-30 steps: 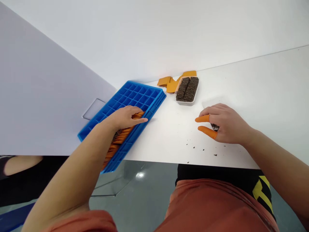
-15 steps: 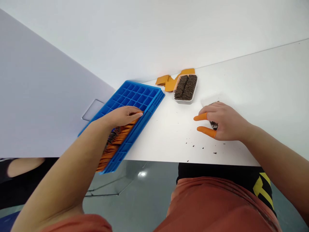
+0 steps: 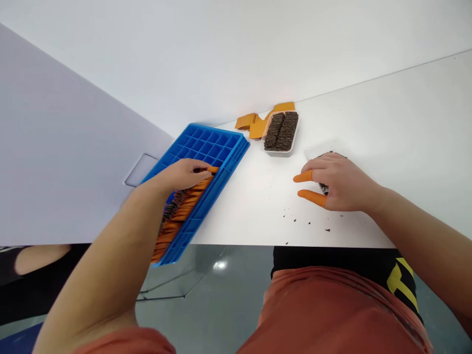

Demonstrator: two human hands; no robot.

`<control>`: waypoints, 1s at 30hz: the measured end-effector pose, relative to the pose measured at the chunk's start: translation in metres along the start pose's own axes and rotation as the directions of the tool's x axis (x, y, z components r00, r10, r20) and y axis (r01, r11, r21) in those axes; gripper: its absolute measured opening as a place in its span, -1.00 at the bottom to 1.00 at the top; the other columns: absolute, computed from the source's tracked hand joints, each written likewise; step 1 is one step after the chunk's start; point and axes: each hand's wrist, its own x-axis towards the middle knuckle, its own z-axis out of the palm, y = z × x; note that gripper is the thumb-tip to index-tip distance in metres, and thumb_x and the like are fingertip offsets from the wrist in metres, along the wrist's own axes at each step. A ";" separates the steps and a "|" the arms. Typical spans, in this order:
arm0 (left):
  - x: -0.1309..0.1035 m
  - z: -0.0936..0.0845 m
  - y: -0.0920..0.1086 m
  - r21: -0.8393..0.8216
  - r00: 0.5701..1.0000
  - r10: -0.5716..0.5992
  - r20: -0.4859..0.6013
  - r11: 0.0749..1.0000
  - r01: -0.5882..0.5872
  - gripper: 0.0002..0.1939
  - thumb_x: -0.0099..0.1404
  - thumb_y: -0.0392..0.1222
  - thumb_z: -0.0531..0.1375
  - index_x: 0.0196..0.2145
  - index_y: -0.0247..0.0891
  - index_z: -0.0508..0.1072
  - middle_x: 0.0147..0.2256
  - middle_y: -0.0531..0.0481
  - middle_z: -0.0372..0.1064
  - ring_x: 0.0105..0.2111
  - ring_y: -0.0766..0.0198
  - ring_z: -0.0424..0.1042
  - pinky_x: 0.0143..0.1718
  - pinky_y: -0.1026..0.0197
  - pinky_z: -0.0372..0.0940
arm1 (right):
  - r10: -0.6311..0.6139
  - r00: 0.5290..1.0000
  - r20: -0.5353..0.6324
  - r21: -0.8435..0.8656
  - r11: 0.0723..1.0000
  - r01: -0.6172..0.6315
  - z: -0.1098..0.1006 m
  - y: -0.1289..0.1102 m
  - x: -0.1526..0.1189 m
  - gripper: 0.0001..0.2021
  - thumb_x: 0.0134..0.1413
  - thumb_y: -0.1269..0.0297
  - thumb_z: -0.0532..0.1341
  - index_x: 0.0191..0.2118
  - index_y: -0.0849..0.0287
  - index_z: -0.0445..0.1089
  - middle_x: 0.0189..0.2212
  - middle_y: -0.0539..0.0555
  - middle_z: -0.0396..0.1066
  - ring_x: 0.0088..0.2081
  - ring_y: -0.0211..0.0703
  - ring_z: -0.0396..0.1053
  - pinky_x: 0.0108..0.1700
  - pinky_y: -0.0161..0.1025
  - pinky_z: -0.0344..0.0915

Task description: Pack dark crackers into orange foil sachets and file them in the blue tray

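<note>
My left hand (image 3: 188,174) is over the blue compartment tray (image 3: 206,201), its thumb and a finger at an orange piece by the end of a packed row of orange pieces (image 3: 188,202). Dark pieces lie beside that row. My right hand (image 3: 337,182), with orange covers on thumb and index finger, rests over a clear container (image 3: 311,151) holding dark bits. Its thumb and index are apart, with nothing between them; the other fingers are partly hidden. A white container (image 3: 279,153) holds two rows of thin dark brown pieces (image 3: 282,130).
Flat orange packets (image 3: 257,129) lie behind the white container against the wall. Small dark crumbs (image 3: 309,223) are scattered near the table's front edge. A metal loop (image 3: 139,167) stands left of the tray. Another person's arm (image 3: 40,258) shows at the lower left.
My left hand has drawn back slightly from the row's end, and an orange piece now shows at its fingertips. My right hand stays over the clear container. The view has shifted slightly.
</note>
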 end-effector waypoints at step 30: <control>-0.014 0.007 -0.021 0.068 0.977 0.210 0.037 0.975 -0.212 -0.11 0.16 0.65 0.26 0.10 -0.14 0.70 0.17 -0.23 0.60 0.23 -0.19 0.48 0.34 -0.23 0.37 | 0.081 0.993 0.082 -0.006 0.997 -0.080 0.003 -0.003 -0.001 -0.69 0.49 0.13 0.24 0.05 0.10 0.70 -0.11 0.10 0.73 -0.16 -0.02 0.63 0.03 -0.01 0.39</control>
